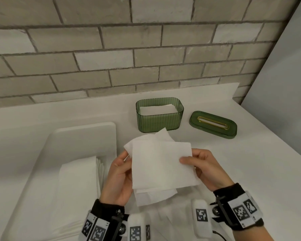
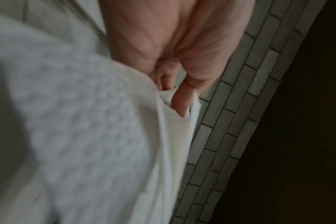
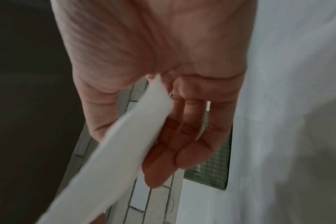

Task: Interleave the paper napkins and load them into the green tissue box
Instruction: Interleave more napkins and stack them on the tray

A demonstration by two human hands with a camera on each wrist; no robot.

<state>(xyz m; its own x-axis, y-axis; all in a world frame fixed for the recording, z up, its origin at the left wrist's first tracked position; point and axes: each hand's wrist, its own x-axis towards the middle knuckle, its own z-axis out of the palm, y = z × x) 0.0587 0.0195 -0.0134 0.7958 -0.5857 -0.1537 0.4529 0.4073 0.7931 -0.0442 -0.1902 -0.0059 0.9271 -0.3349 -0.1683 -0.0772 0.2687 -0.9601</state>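
Paper napkins point(image 1: 161, 164): folded white sheets, held above the desk point(image 1: 250, 153) between both grips. Left hand point(image 1: 117, 178) pinches the left edge; right hand point(image 1: 205, 168) pinches the right edge, thumb on top. Green tissue box point(image 1: 159, 123): open, behind the napkins, white sheets inside. Lid point(image 1: 213, 126): flat, just right of the box. Napkin stack point(image 1: 76, 192): in a white tray point(image 1: 83, 134), left. Tiled wall point(image 1: 129, 58) behind.

We find no readable words, brands or numbers. The only signs are black-and-white square code markers on the wristbands point(image 1: 240, 213), on both wrists below the held napkins point(image 1: 161, 166); small characters beside them are too blurred to read.
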